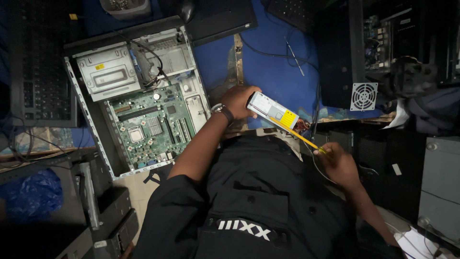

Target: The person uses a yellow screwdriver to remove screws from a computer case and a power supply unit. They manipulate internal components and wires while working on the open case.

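Observation:
My left hand, a watch on its wrist, is shut on one end of a small silver power supply unit with a yellow label, held over the edge of the blue-covered table. My right hand grips a yellow-handled screwdriver. Its tip points at the wire end of the unit. To the left lies an open desktop computer case with its green motherboard and a silver drive cage exposed.
A black keyboard lies at far left. A dark tower with a white fan grille stands at right. A thin tool and black cables rest on the blue cover. Grey cases and a blue bag sit lower down.

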Tool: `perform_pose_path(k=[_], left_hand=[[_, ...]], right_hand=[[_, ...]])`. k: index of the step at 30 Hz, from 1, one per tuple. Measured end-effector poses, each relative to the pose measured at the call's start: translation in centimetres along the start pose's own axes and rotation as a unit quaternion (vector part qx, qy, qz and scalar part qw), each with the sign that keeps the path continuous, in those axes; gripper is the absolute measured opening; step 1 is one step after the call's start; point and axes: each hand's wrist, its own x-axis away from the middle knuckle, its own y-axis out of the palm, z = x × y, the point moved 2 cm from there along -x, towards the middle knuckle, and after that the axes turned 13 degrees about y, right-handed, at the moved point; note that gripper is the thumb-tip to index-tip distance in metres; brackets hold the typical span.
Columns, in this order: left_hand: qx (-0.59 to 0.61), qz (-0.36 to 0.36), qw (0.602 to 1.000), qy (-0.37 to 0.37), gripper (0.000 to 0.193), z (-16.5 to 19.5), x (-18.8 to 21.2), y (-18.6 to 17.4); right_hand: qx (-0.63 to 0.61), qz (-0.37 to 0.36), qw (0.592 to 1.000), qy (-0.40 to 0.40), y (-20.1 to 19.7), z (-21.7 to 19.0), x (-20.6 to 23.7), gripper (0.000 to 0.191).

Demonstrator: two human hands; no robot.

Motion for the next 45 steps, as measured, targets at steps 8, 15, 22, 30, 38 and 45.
perform_pose_path(k=[8,15,22,30,38,45], left_hand=[[-0.009,-0.010,1.000,-0.006,0.081,-0.6,-0.1,0.5],[-0.012,-0.024,0.999,-0.027,0.080,-0.5,-0.2,0.4],[-0.017,-0.007,1.000,-0.010,0.079,-0.5,0.0,0.3],[-0.022,0.000,1.000,0.017,0.079,-0.8,0.2,0.3],[-0.013,-0.008,1.000,-0.016,0.078,-0.5,0.3,0.1],[-0.003,-0.009,1.000,-0.003,0.078,-0.7,0.3,0.0]], right_hand=[[0.031,-0.029,0.999,0.021,0.4,0.3,-0.3,0.033],[-0.007,-0.012,1.000,-0.008,0.3,0.1,-0.4,0.032],[-0.002,-0.053,0.998,0.025,-0.2,0.0,-0.5,0.032],[0.014,-0.029,0.999,0.011,-0.6,-0.9,-0.9,0.032],[-0.009,-0.024,1.000,0.001,-1.0,-2.2,-0.4,0.032],[0.006,-0.033,0.999,0.021,-1.2,-3.0,-0.5,0.034]])
